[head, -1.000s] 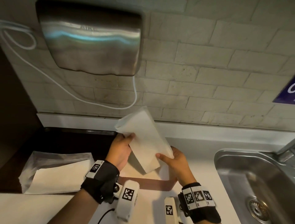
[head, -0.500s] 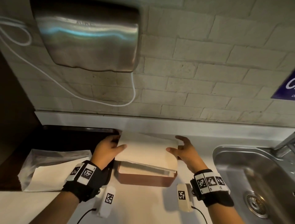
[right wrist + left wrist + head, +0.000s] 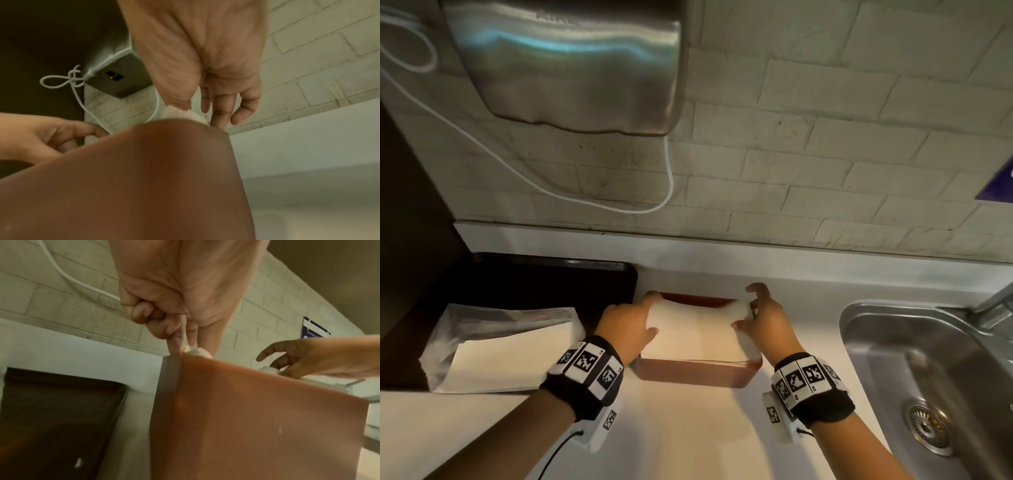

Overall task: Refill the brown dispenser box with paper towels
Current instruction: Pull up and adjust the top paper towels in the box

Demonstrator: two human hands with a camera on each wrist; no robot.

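The brown dispenser box stands open-topped on the white counter. A white stack of paper towels lies in it, its top a little above the rim. My left hand grips the stack's left end, thumb on top and fingers curled at the far left corner. At the right end my right hand has its thumb on the stack, fingers loosely spread and index finger lifted. In the left wrist view my left hand touches the towels at the box rim. In the right wrist view my right hand reaches the towels above the box.
An opened clear package of more towels lies left of the box, on a dark tray. A steel hand dryer with a white cable hangs on the tiled wall above. A steel sink lies to the right.
The stack, held upright above the box a second ago, was turned flat and lowered into the box. Both hands came down with it, and the right hand's fingers have loosened.
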